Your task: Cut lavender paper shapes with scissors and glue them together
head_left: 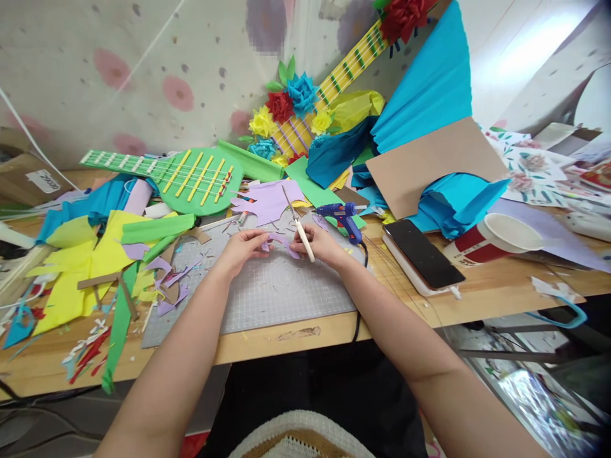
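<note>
Over the grey cutting mat, my left hand pinches one end of a small curved strip of purple paper. My right hand is closed around scissors with pale handles, their blades pointing up and away from me. Its fingertips also meet the right end of the purple strip. Just beyond the hands lies a larger jagged sheet of purple paper. A blue glue gun rests to the right of my right hand.
A green paper guitar lies at the back left, and a yellow one with paper flowers leans on the wall. Paper scraps crowd the left. At right are a phone and a paper cup. The glue gun's cord crosses the mat's edge.
</note>
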Demonstrator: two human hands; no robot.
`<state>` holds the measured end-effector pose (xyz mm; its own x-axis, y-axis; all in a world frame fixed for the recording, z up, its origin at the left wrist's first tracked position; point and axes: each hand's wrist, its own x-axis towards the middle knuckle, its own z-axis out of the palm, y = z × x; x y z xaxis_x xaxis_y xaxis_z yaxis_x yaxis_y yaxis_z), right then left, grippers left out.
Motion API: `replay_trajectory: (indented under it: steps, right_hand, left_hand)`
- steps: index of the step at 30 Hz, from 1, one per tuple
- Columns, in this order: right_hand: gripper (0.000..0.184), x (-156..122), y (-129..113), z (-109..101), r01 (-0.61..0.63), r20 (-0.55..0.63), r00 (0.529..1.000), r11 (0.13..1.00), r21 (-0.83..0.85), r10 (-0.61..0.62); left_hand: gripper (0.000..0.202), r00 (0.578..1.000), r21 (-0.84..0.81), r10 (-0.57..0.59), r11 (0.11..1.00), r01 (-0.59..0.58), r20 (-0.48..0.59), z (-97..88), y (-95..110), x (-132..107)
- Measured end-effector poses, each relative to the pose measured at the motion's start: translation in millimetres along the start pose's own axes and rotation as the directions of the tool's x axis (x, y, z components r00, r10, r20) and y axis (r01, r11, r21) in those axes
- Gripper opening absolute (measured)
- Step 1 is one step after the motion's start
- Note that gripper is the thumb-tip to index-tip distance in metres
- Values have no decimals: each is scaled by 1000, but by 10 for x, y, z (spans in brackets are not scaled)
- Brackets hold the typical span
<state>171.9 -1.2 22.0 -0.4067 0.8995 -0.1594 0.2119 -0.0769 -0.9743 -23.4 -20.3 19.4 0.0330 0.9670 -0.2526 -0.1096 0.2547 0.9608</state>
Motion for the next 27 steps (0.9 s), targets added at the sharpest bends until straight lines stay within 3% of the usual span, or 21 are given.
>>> replay_trajectory:
  steps: [3,10,14,18,27]
  right_hand:
    - [37,7,21,-9,18,1,1000,1000,-14,-18]
    - [38,33,66,-32,20,9,1000,1000,-19,-20]
    - [39,70,110,-53,20,-47,999,995,-94,-24]
    - [37,92,135,-62,24,-95,995,997,-80,-31]
    - [36,70,120,-76,41,-77,996,999,24,-39]
  left_hand:
    - [32,1000,39,6,999,-7,18,-19,-20,-2]
    - [32,997,30,34,999,-32,-65,27,-12,-1]
    - [32,996,19,41,999,-40,-77,29,-2,-3]
    - [30,998,27,28,999,-26,-64,14,-14,4]
    - [28,999,-80,-29,996,33,43,-34,-10,16]
